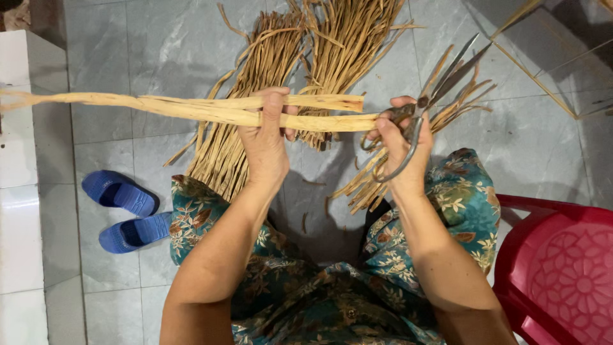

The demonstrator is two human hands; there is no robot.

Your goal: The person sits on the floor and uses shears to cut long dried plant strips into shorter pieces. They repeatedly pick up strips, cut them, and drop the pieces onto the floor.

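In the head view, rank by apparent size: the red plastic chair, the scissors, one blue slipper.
1. Red plastic chair, though cut off by the frame edge.
2. Scissors in the right hand; nearer the camera, so unsure against the slipper.
3. Blue slipper.

You are working under even, fairly bright overhead light; the grey floor tiles [159,45] carry a soft sheen but no hard glare. Your body throws a dark shadow onto the tiles just below the pale strips [191,107], between your knees. Above the strips, the heap of dried stalks [306,45] stays sharp and well lit. Left of the strips, the white ledge [19,191] is nearly washed out. Focus is crisp across the middle; the corners stretch slightly, and the top right darkens.
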